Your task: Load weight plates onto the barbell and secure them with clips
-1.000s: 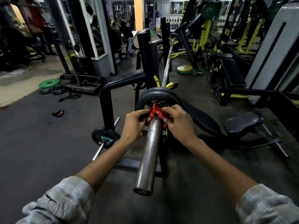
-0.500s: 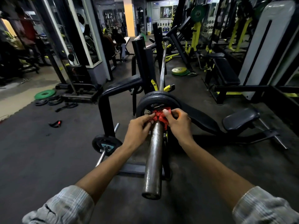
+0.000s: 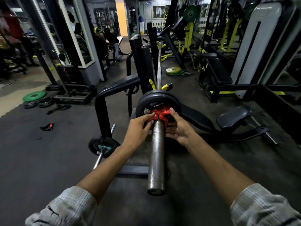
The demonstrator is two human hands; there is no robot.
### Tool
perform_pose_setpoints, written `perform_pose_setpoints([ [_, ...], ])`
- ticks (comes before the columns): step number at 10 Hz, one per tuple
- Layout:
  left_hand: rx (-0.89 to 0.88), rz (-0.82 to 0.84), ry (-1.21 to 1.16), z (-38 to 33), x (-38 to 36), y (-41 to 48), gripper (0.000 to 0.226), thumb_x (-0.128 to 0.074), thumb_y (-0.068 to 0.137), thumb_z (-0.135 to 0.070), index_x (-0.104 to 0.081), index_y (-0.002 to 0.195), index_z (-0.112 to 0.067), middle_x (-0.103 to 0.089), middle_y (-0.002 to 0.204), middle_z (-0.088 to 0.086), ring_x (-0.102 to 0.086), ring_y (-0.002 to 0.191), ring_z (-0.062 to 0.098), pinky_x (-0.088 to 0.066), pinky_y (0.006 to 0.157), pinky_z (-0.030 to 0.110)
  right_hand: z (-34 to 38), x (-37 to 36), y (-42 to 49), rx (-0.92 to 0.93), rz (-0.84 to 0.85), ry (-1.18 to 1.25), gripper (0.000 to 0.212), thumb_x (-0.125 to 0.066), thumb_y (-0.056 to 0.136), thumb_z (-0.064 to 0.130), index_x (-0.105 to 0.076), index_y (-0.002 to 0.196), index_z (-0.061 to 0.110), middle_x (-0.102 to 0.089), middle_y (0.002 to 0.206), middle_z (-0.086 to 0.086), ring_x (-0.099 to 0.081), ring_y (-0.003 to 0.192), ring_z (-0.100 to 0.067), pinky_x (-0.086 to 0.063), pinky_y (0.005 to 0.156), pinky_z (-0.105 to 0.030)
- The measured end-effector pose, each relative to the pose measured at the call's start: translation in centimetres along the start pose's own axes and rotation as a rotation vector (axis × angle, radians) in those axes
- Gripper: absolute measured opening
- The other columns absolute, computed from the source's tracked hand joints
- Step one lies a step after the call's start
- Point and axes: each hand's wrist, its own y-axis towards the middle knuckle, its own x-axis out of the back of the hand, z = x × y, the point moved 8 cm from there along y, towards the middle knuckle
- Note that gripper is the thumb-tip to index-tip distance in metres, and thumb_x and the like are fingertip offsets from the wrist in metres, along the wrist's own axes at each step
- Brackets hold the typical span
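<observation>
Clip (image 3: 161,114) on barbell (image 3: 157,152) | gripped between left hand (image 3: 138,128), right hand (image 3: 178,130)

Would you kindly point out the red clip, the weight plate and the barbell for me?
red clip (image 3: 161,113): head view, its top surface.
weight plate (image 3: 157,97): head view, its upper rim.
barbell (image 3: 156,157): head view, middle of the bare sleeve.

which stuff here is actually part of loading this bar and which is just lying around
In the job: barbell, black weight plates on it, red clip, left hand and right hand gripping the clip.
Lying about: green floor plate, yellow-green plate stack, black plate on the rack peg.
</observation>
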Motion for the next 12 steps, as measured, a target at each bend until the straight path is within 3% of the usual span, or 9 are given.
perform_pose_setpoints([
  [1, 0.005, 0.018, 0.006, -0.2, 0.0, 0.2, 0.033, -0.065, 0.098, -0.009, -0.070, 0.130, -0.012, -0.076, 0.120, 0.001, -0.072, 0.108, 0.011, -0.055, 0.101, 0.034, 0.1, 0.3, 0.2, -0.011, -0.001, 0.089, 0.059, -0.072, 0.091, 0.052, -0.065, 0.119, 0.000, -0.072, 0.104, -0.021, -0.072, 0.098, -0.033, -0.060, 0.068, -0.044],
  [3, 0.008, 0.053, 0.023, -0.8, 0.1, 0.3, 0.033, -0.065, 0.099, -0.011, -0.069, 0.131, -0.009, -0.075, 0.121, 0.005, -0.071, 0.110, 0.011, -0.052, 0.099, 0.021, -0.9, 0.5, 0.4, -0.055, -0.047, 0.104, 0.034, -0.065, 0.101, 0.030, -0.063, 0.107, -0.003, -0.068, 0.093, -0.019, -0.068, 0.081, -0.028, -0.054, 0.063, -0.040],
  [5, 0.008, 0.134, 0.053, -0.7, 0.1, 0.3, 0.037, -0.066, 0.098, -0.013, -0.066, 0.136, -0.013, -0.073, 0.127, 0.000, -0.068, 0.115, 0.007, -0.051, 0.105, 0.023, -1.1, 0.6, 0.7, -0.050, -0.011, 0.030, 0.038, -0.066, 0.099, 0.036, -0.062, 0.098, -0.002, -0.069, 0.092, -0.020, -0.069, 0.081, -0.029, -0.054, 0.062, -0.040],
  [7, -0.121, 0.251, 0.183, -0.9, -0.1, 0.3, 0.049, -0.069, 0.096, -0.014, -0.058, 0.143, -0.013, -0.066, 0.137, 0.001, -0.060, 0.124, 0.010, -0.044, 0.101, 0.013, -0.3, 1.6, 0.0, 0.028, -0.007, -0.153, 0.041, -0.067, 0.098, 0.043, -0.066, 0.100, 0.002, -0.075, 0.095, -0.020, -0.075, 0.080, -0.034, -0.063, 0.065, -0.044],
  [8, -0.201, 0.257, 0.241, -1.1, 0.8, 0.7, 0.048, -0.070, 0.094, -0.015, -0.059, 0.141, -0.013, -0.065, 0.137, 0.003, -0.061, 0.126, 0.017, -0.049, 0.100, 0.022, 1.5, 2.4, -1.4, 0.170, -0.071, -0.387, 0.038, -0.066, 0.096, 0.048, -0.067, 0.098, 0.009, -0.077, 0.099, -0.021, -0.077, 0.073, -0.026, -0.064, 0.061, -0.038],
  [9, -0.312, 0.299, 0.312, -1.9, 1.6, 1.5, 0.048, -0.068, 0.094, -0.021, -0.058, 0.141, -0.019, -0.060, 0.141, -0.002, -0.060, 0.126, 0.016, -0.051, 0.103, 0.033, 4.0, 3.3, -3.7, 0.348, -0.207, -0.761, 0.042, -0.067, 0.093, 0.054, -0.067, 0.097, 0.013, -0.077, 0.097, -0.015, -0.076, 0.088, -0.028, -0.062, 0.077, -0.044],
  [10, -0.486, 0.355, 0.372, -3.9, 1.6, 2.6, 0.046, -0.067, 0.093, -0.027, -0.060, 0.138, -0.020, -0.060, 0.138, -0.001, -0.062, 0.122, 0.019, -0.055, 0.096, 0.037, 6.9, 3.7, -6.6, 0.461, -0.347, -1.136, 0.051, -0.064, 0.092, 0.061, -0.068, 0.113, 0.015, -0.074, 0.103, -0.006, -0.070, 0.099, -0.025, -0.056, 0.088, -0.041],
  [11, -0.660, 0.433, 0.337, -5.9, 2.2, 3.8, 0.045, -0.072, 0.092, -0.028, -0.064, 0.134, -0.018, -0.063, 0.137, 0.003, -0.064, 0.122, 0.024, -0.055, 0.097, 0.040, 8.1, 2.8, -9.6, 0.498, -0.450, -1.302, 0.062, -0.060, 0.094, 0.063, -0.059, 0.133, 0.015, -0.070, 0.124, -0.012, -0.065, 0.115, -0.030, -0.054, 0.096, -0.045],
  [12, -0.747, 0.472, 0.339, -7.7, 1.4, 4.8, 0.055, -0.073, 0.091, -0.034, -0.060, 0.141, -0.016, -0.058, 0.147, 0.004, -0.056, 0.135, 0.024, -0.046, 0.110, 0.038, 9.8, 3.3, -11.3, 0.476, -0.453, -1.458, 0.072, -0.056, 0.097, 0.062, -0.047, 0.149, 0.013, -0.058, 0.145, -0.014, -0.056, 0.132, -0.032, -0.048, 0.105, -0.044],
])
